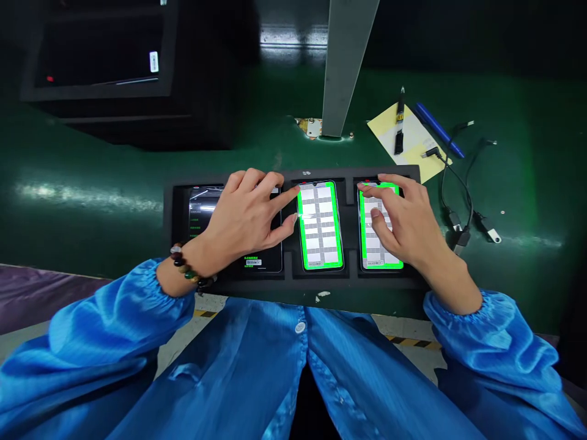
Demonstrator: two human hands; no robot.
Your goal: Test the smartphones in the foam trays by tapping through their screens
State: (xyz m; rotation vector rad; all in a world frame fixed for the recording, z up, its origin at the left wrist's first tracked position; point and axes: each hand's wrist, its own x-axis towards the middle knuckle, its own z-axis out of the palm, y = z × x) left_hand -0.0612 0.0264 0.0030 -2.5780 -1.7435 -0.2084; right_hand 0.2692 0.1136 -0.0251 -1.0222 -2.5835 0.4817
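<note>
"What's lit up in front of you there?"

"The middle phone (321, 226), face up in a black tray (351, 229), its screen a grey-and-white grid framed in bright green. The right phone (372, 241) shows the same frame from its own recess, partly covered."

"Covered by what?"

"By the right hand (408, 226). Its fingers are loosely curled and grasp nothing; a fingertip is at the upper left corner of that screen, and the thumb bends over the grid. Whether they press the glass, I can't tell."

"And the other one?"

"The left hand (245, 217) is spread, palm down and gripping nothing, over a wider dark-screened device (202, 208) with green lettering. Its index fingertip reaches the middle phone's left edge, the thumb near it (there's a beaded bracelet (188, 269) on that wrist, rather handsome). Contact is hard to judge from here."

"What's around the tray?"

"A green table (92, 177). Beyond the tray's right end lies yellowish paper (415, 137), with a black pen (400, 122) on it, a blue pen (440, 130) along its edge and black cables (468, 183) nearby. A grey post (346, 67) stands behind, and at the far left are stacked dark trays (105, 91)."
</note>
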